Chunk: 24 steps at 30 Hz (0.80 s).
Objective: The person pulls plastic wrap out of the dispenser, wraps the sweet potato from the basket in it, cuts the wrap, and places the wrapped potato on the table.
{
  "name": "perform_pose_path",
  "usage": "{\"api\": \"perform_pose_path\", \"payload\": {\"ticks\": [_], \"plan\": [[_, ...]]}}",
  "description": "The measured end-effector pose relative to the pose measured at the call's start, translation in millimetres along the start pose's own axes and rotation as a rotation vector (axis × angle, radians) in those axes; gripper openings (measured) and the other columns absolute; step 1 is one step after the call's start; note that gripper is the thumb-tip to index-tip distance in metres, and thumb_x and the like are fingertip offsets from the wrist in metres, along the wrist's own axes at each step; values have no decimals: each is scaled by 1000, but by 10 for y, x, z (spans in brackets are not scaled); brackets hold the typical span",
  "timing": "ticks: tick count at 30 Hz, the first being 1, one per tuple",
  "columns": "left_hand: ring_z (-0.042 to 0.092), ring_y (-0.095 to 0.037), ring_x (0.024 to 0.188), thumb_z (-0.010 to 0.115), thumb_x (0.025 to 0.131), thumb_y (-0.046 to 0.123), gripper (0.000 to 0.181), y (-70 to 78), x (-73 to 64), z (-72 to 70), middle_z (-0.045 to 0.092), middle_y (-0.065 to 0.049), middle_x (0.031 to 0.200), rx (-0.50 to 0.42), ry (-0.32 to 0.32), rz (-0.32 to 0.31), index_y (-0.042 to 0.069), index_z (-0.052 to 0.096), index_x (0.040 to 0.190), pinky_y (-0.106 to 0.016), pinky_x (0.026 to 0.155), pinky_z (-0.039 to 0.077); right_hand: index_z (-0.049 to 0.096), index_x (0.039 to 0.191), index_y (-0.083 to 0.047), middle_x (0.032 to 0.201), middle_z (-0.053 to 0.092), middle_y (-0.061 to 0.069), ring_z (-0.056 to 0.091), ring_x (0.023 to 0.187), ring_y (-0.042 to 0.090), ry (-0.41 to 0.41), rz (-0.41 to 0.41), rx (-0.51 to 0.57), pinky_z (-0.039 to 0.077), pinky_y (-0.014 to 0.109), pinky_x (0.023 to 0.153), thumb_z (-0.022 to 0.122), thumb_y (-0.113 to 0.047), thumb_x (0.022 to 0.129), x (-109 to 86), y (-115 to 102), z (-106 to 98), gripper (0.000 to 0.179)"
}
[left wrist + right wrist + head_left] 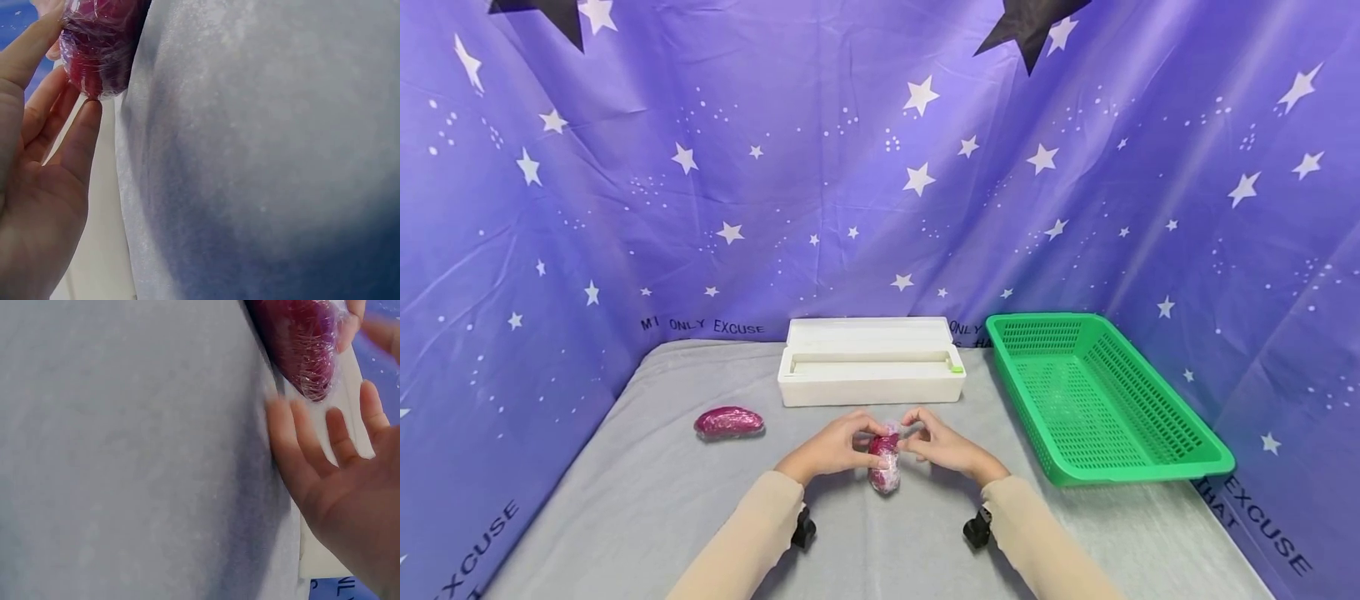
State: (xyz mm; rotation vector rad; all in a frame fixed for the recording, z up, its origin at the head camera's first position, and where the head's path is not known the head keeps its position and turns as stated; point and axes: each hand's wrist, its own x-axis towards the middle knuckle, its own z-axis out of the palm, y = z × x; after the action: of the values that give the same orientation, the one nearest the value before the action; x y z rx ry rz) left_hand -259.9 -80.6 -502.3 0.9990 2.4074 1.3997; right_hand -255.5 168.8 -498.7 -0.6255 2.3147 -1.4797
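Observation:
My left hand grips a purple-red sweet potato wrapped in clear cling film, just above the grey cloth. In the left wrist view, the thumb and fingertips press against the wrapped sweet potato. On the other side my right hand has its fingers spread and loosely bent. A gap shows between those fingers and the sweet potato in the right wrist view, where the fingertips are blurred. A second film-wrapped sweet potato lies to the left on the cloth.
Behind the hands stands a white cling film dispenser with its lid raised and a small green piece at its right end. A green perforated basket stands at the right. A purple star-printed curtain encloses the table.

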Motion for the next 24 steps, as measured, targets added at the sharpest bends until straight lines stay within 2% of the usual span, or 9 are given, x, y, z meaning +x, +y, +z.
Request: {"api": "perform_pose_path", "payload": {"ticks": [2, 4, 7, 13, 19, 24], "plan": [[57, -16, 117, 84, 83, 24, 43, 3, -1, -10, 58, 3, 119, 13, -11, 5, 10, 67, 121, -31, 100, 48, 51, 125, -7, 128, 51, 18, 58, 107, 35, 55, -76, -81, 50, 49, 89, 59, -9, 97, 11, 9, -6, 30], [57, -16, 117, 83, 84, 24, 43, 11, -2, -21, 58, 2, 120, 20, -24, 14, 10, 67, 122, -31, 101, 48, 57, 126, -6, 133, 51, 18, 53, 120, 39, 89, -151, -143, 45, 56, 99, 55, -1, 96, 26, 10, -11, 30], [56, -17, 119, 82, 85, 23, 43, 29, -5, -40, 58, 1, 122, 17, -50, 22, 10, 66, 124, -32, 101, 48, 64, 125, -6, 138, 54, 15, 48, 130, 39, 102, -224, -193, 38, 61, 106, 52, 3, 97, 42, 3, -18, 31], [55, -15, 120, 81, 87, 24, 45, 39, -10, -67, 58, 2, 125, 35, -89, 34, 9, 65, 127, -32, 103, 46, 73, 117, -11, 131, 63, 8, 55, 125, 31, 105, -207, -245, 43, 52, 105, 56, -1, 99, 38, 1, -25, 27], [55, -18, 122, 80, 88, 22, 45, 42, 3, -120, 60, 0, 128, 68, -132, 77, 10, 65, 129, -38, 104, 46, 76, 107, -14, 122, 68, 8, 60, 118, 29, 155, -178, -276, 45, 50, 104, 64, -4, 95, 0, -5, -35, 20], [57, -18, 121, 80, 88, 23, 41, 20, -12, -191, 65, 3, 124, 84, -126, 63, 13, 66, 125, -42, 105, 44, 77, 104, -15, 109, 69, -2, 63, 106, 22, 158, -190, -296, 49, 47, 98, 68, -4, 91, -59, -10, -68, 19]]}}
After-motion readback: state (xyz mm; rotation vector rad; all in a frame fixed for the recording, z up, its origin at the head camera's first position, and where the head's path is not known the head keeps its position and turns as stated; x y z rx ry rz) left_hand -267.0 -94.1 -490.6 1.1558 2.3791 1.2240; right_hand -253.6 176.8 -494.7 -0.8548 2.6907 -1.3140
